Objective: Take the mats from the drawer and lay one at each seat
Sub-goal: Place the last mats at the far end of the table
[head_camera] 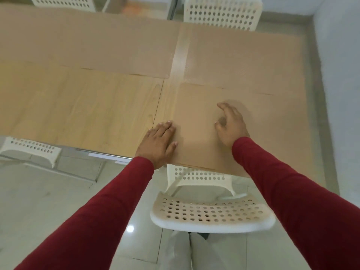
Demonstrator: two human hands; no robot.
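Three tan mats lie on the light wood table (78, 114). The near right mat (263, 129) sits in front of the white chair (210, 213) below me. My left hand (158, 145) rests flat, fingers together, on that mat's left edge. My right hand (230, 123) hovers or presses lightly on the mat's middle with fingers loosely curled; it is blurred. A second mat (243, 59) covers the far right seat's place. A third mat (87, 41) covers the far left place. The near left part of the table shows bare wood.
White perforated chairs stand at the far right (222, 14), far left (64, 1) and near left (31, 148). A pale wall (341, 75) runs close along the table's right side. The floor (48, 201) is glossy light tile.
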